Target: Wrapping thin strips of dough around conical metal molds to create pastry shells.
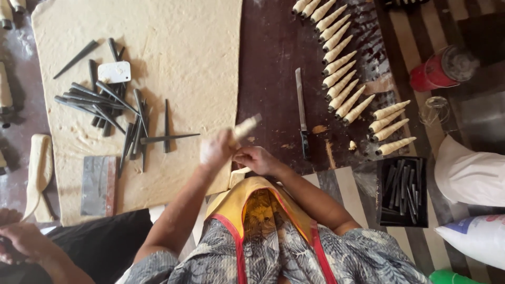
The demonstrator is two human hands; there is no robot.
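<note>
Head view: both hands' fingers (247, 155) clench a dough-wrapped cone (245, 128) at the dough sheet (173, 47) edge.

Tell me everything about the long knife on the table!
The knife lies flat on the dark brown table, pointing up and down in the picture. Its narrow grey blade looks like metal; the dark handle is at the near end. Nobody touches it. It sits between the big dough sheet and the rows of dough-wrapped cones.

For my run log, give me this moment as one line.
left hand: holds dough-wrapped cone | right hand: at its lower end | dough sheet: bare metal cones | table: rows of wrapped cones, knife
</note>
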